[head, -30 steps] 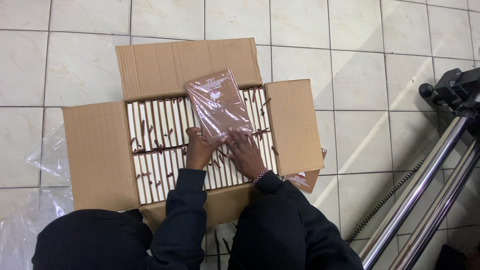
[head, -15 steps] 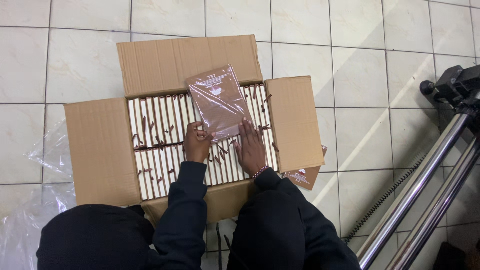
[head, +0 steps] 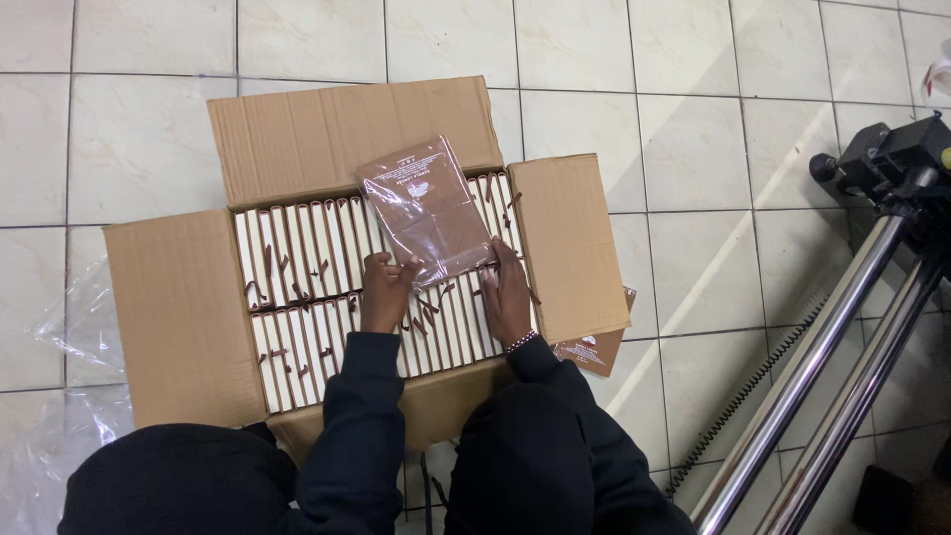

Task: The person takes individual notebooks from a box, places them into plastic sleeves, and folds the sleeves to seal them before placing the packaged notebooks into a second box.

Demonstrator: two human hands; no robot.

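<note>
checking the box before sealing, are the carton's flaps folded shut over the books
No, the cardboard box has its flaps spread open, showing two rows of books, with a plastic-wrapped book lying on top under both hands.
</note>
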